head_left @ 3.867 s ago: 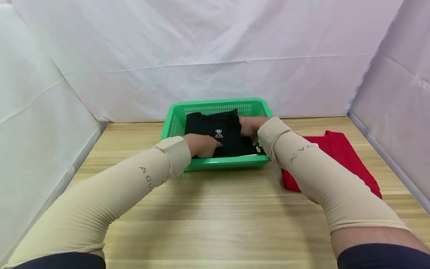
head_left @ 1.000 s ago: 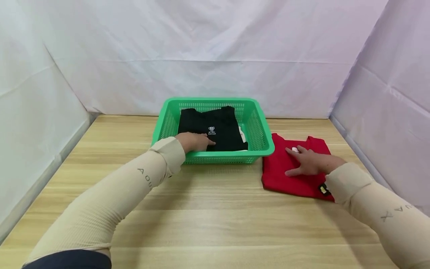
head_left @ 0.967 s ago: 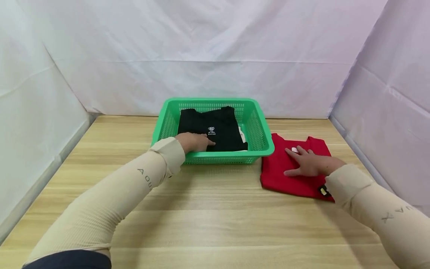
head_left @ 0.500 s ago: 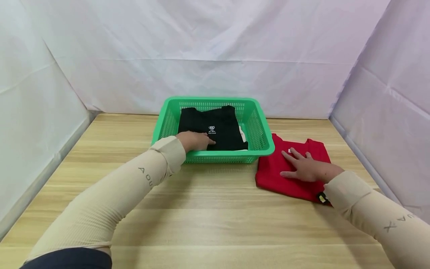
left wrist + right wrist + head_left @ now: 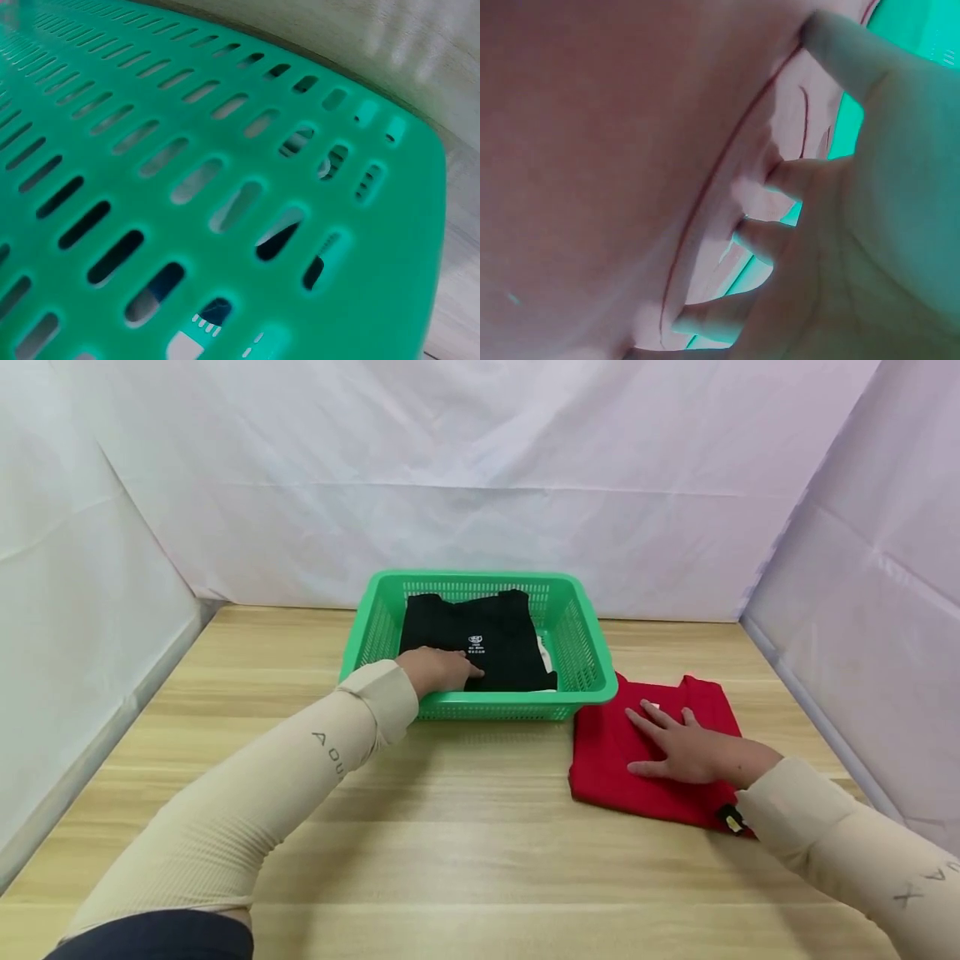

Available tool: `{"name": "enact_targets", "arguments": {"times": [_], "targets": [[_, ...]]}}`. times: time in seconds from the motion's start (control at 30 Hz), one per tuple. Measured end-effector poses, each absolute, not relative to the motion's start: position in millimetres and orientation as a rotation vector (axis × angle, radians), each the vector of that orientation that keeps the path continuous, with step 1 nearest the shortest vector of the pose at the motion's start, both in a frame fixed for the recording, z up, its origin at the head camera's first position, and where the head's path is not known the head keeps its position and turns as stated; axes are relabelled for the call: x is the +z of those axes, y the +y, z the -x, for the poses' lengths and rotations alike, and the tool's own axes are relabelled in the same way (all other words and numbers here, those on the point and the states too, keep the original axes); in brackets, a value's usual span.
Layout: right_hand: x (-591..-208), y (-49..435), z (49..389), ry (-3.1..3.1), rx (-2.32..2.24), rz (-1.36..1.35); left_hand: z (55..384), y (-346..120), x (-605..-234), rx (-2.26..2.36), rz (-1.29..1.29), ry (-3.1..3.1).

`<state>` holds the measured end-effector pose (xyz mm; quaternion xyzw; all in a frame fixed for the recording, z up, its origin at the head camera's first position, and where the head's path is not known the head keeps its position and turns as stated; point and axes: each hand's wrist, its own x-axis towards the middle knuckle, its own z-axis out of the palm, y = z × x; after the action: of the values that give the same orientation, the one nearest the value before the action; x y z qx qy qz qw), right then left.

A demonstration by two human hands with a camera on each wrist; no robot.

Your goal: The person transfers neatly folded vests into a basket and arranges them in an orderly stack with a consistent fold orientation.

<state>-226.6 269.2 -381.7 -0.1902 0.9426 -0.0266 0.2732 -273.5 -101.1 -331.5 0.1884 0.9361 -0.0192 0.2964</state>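
A folded black T-shirt (image 5: 498, 652) with a small white print lies inside a green plastic basket (image 5: 517, 700). My left hand (image 5: 438, 670) reaches over the basket's near rim at the left; a straight finger touches the T-shirt, and the other fingers are mostly hidden. The basket's slotted wall (image 5: 225, 165) fills much of the left wrist view. Right of the basket, my right hand (image 5: 678, 750) rests with spread fingers on a folded red garment (image 5: 600, 768). Its fingertips press the fabric (image 5: 615, 165) in the right wrist view. A small white label shows near them.
White cloth walls (image 5: 480, 527) stand at the back and both sides of the wooden table (image 5: 450, 843). Some white cloth (image 5: 544, 653) shows beside the black T-shirt in the basket. A small black-and-yellow piece (image 5: 732, 820) sits by the right cuff.
My right hand has gone from the basket to the red garment, which has since slid a little left toward the basket. My left hand has stayed at the black T-shirt.
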Motion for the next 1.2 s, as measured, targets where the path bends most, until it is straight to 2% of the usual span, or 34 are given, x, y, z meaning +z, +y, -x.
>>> {"name": "enact_targets", "arguments": {"times": [0.4, 1.2], "targets": [[-374.4, 263.5, 201.5, 2.581, -0.128, 0.625, 274.8, -99.6, -329.6, -0.08, -0.547, 2.502], [-366.5, 222.0, 165.5, 2.6, 0.06, 0.76, 270.0, -101.5, -328.5, -0.019, -0.492, 2.493]]}}
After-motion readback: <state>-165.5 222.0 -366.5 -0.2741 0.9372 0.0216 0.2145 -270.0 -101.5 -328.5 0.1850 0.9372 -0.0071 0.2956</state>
